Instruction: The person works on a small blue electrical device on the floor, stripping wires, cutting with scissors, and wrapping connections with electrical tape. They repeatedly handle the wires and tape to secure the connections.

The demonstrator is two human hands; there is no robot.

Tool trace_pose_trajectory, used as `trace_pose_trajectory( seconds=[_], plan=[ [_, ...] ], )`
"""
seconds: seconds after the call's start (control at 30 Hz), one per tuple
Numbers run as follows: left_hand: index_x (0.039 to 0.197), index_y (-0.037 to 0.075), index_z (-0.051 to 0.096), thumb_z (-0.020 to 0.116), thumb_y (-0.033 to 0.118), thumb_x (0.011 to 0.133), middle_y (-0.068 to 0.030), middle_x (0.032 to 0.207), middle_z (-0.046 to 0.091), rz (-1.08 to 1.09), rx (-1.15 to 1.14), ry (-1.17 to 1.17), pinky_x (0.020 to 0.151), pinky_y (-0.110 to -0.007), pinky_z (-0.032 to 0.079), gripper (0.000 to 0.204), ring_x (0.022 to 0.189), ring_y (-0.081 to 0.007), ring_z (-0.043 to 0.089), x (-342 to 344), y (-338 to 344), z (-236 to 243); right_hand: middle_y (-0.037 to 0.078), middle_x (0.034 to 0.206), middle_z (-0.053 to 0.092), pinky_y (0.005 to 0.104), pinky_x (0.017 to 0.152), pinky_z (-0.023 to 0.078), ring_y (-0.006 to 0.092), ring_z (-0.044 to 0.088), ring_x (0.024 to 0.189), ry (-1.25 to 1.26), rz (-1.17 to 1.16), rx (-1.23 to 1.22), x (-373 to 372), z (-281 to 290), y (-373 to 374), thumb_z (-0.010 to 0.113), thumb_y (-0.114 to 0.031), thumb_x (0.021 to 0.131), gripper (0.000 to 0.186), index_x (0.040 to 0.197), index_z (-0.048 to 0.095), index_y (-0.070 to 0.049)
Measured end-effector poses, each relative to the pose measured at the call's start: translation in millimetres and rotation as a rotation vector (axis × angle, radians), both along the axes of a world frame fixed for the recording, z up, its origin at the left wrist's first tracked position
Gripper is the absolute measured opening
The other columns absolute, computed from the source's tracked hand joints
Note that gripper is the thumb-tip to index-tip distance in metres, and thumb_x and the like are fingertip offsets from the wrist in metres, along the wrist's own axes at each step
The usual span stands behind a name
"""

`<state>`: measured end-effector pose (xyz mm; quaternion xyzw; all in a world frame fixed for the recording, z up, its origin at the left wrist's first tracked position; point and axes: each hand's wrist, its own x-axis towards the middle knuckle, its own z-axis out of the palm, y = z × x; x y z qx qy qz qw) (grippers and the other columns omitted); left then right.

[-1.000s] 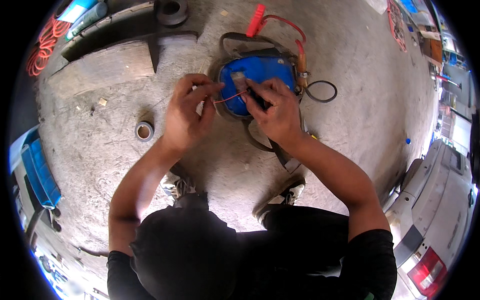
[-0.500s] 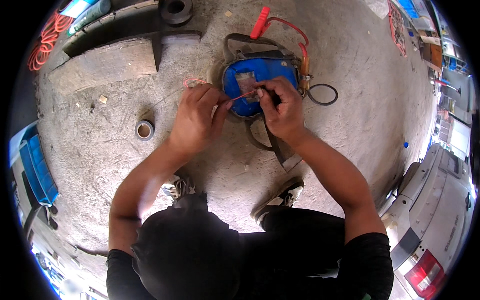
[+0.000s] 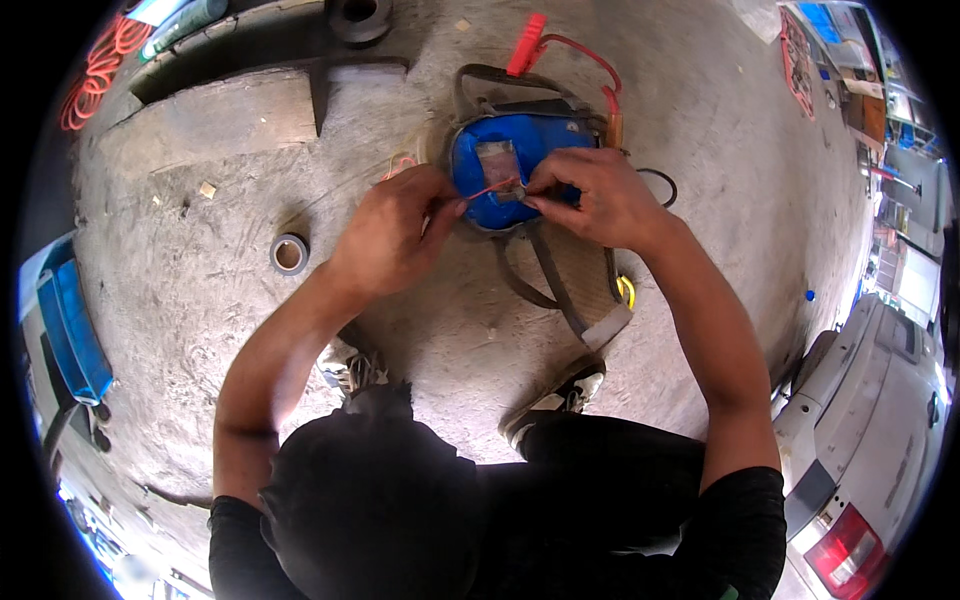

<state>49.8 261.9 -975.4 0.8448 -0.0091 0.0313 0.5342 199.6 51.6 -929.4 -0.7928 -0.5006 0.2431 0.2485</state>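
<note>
My left hand (image 3: 398,225) pinches a thin red wire (image 3: 485,191) at the left edge of a blue device (image 3: 494,131), with a loop of the wire showing behind my fingers. My right hand (image 3: 595,195) has thumb and finger closed on the wire's other end, over the pale rectangular patch (image 3: 497,157) on the device's top. The device sits in a dark strapped bag (image 3: 556,290) on the floor. A red clamp (image 3: 527,43) on a red cable lies above it, and a black cable loop curves out to its right, partly behind my hand.
Left of my hands is a tape roll (image 3: 289,254) on the concrete floor (image 3: 700,290). Farther up are timber blocks (image 3: 222,120), a dark ring (image 3: 360,22) and a red hose coil (image 3: 90,85). A blue bin (image 3: 75,335) stands left; a white vehicle (image 3: 860,410) stands right.
My right hand has turned and shifted right, its wrist now higher, uncovering more of the bag and a yellow loop beside it. The wire still stretches between both hands.
</note>
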Motion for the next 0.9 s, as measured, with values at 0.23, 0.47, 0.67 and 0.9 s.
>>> trace_pose_trajectory(
  seconds=[0.23,0.47,0.67,0.9],
  plan=[
    [0.089,-0.002,0.061,0.063,0.002,0.087,-0.0120,0.076,0.057,0.006,-0.022,-0.040,0.056,-0.032,0.046,0.005,0.062,-0.0203,0.057,0,-1,-1,0.015,0.083,0.070,0.0357,0.070,0.053,0.0274,0.069,0.075,0.203,-0.381,-0.173,-17,11,6,0.074,-0.019,0.079,0.021,0.088,0.066,-0.002],
    [0.089,-0.002,0.062,0.064,0.002,0.087,-0.0114,0.076,0.057,0.010,-0.025,-0.032,0.056,-0.032,0.046,0.005,0.061,-0.0202,0.057,-2,-2,0,0.015,0.081,0.070,0.0322,0.069,0.051,0.0206,0.066,0.072,0.158,-0.402,-0.305,-20,15,15,0.074,-0.020,0.081,0.023,0.087,0.067,0.002],
    [0.090,-0.002,0.063,0.064,0.002,0.087,-0.0124,0.078,0.059,0.007,-0.011,-0.008,0.058,-0.032,0.048,0.006,0.063,-0.0212,0.060,-2,-1,1,0.018,0.081,0.068,0.0375,0.070,0.052,0.0316,0.068,0.076,0.169,-0.395,-0.282,-18,13,15,0.072,-0.022,0.079,0.024,0.087,0.067,0.000],
    [0.091,-0.002,0.063,0.065,0.003,0.086,-0.0125,0.079,0.060,0.012,0.000,0.022,0.058,-0.031,0.048,0.007,0.064,-0.0212,0.061,0,1,1,0.017,0.080,0.067,0.0366,0.071,0.051,0.0283,0.067,0.075,0.367,-0.499,-0.209,-17,-5,8,0.069,-0.018,0.079,0.021,0.086,0.063,0.000]
  ],
)
